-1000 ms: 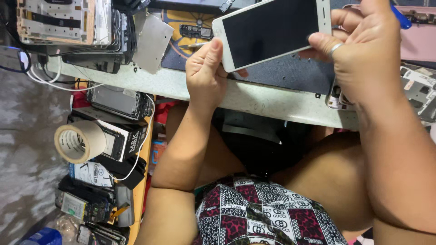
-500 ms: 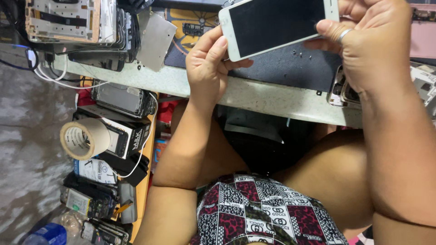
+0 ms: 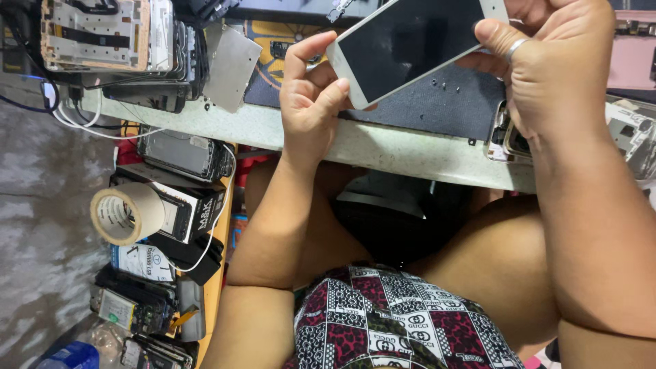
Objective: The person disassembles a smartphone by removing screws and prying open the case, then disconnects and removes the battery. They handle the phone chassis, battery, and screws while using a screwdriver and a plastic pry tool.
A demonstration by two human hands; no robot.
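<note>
I hold the white phone [image 3: 413, 48] in both hands above the far edge of the bench [image 3: 383, 147], screen side toward me, its glass dark. Its long axis runs on a slant, from the lower left corner up to the right, where the top passes out of view.

My left hand [image 3: 311, 102] has the lower left corner: the thumb is pressed on the white bezel at that corner and the fingers are curled behind the back. That grip is clamped on the phone. My right hand [image 3: 557, 68] takes the right end, thumb laid over the right edge of the glass, a ring on one finger, the other fingers wrapped behind. That grip is likewise closed on the phone. The two hands are about equally near, one at each end of the long axis.

The phone is clear of the bench, held over the dark mat [image 3: 437, 102], which carries a few small screws. Just under my right wrist lies an opened phone frame [image 3: 509, 140] at the bench's near edge. To the left, well apart, sit a stack of phone parts [image 3: 109, 34] and, lower down, a roll of tape [image 3: 126, 213].
</note>
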